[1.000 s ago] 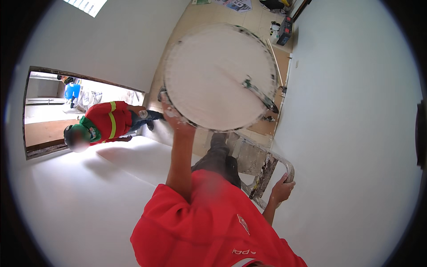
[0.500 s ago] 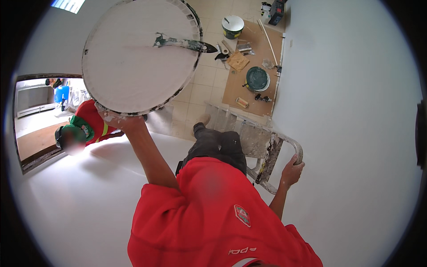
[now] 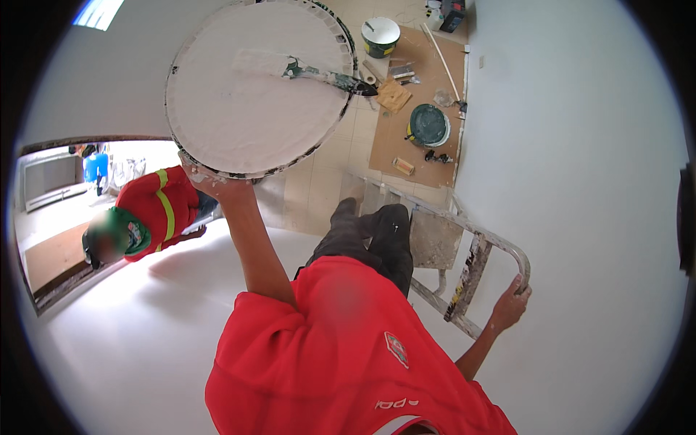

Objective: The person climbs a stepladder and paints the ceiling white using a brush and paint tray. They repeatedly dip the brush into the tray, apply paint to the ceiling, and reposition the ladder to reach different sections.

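My left hand (image 3: pixel 221 180), spattered with white, grips the lower rim of a large round bucket (image 3: pixel 239 109) held out at upper left. White paste fills it to near its top, and a green-handled tool (image 3: pixel 326 80), smeared with paste, lies across the paste. My right hand (image 3: pixel 511 303) is closed round the curved top rail of a worn aluminium stepladder (image 3: pixel 438 239), at the right. My legs, in dark trousers, are beside the ladder's steps.
A co-worker (image 3: pixel 159 210) in red stands by a wall opening (image 3: pixel 51 254) at left. On the floor, a cardboard sheet (image 3: pixel 391 145) holds another bucket (image 3: pixel 428 125), a wooden board (image 3: pixel 394 96), rollers and tools. A white-filled bucket (image 3: pixel 380 36) stands behind. A white wall (image 3: pixel 580 181) is at right.
The bucket in my left hand has swung up and leftward in view, uncovering the floor items. My right hand and the ladder rail appear farther right. The co-worker appears slightly farther left.
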Demonstrator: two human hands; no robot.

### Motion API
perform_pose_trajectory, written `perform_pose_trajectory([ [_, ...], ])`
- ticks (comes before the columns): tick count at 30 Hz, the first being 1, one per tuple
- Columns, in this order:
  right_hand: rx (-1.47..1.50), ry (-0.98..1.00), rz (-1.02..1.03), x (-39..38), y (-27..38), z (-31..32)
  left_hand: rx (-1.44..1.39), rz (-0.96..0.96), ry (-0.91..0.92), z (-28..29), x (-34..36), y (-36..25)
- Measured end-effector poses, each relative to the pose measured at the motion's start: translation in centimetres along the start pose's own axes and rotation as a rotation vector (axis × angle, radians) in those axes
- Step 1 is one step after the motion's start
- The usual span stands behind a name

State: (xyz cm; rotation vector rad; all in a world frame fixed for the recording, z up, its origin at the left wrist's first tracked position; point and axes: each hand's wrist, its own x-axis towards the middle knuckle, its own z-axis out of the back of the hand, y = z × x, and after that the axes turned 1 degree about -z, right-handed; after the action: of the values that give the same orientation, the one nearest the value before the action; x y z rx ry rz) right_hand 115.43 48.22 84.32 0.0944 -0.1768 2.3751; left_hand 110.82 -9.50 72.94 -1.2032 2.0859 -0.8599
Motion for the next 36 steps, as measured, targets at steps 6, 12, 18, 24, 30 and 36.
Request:
perform_pose_trajectory([
  [6,-0.039,-0.082,-0.007,-0.7,1.3,-0.6,0.246,-0.054,0.019,0.3,4.6,6.1],
  [12,-0.139,-0.123,-0.066,-0.6,1.8,-1.3,-0.137,0.171,-0.004,-1.0,7.9,7.6],
  [18,-0.239,-0.216,-0.021,-0.2,2.0,-2.2,0.057,0.073,0.123,-1.5,9.9,8.6],
  [24,-0.332,-0.227,-0.121,0.0,2.6,-2.6,0.166,-0.048,0.210,-0.6,13.0,11.9],
  [30,-0.371,-0.318,-0.201,0.9,3.2,-3.2,0.024,-0.018,0.331,0.3,15.4,18.1],
  [36,-0.353,-0.490,-0.268,4.3,-1.3,-6.0,0.038,-0.146,0.493,5.9,19.4,27.8],
])
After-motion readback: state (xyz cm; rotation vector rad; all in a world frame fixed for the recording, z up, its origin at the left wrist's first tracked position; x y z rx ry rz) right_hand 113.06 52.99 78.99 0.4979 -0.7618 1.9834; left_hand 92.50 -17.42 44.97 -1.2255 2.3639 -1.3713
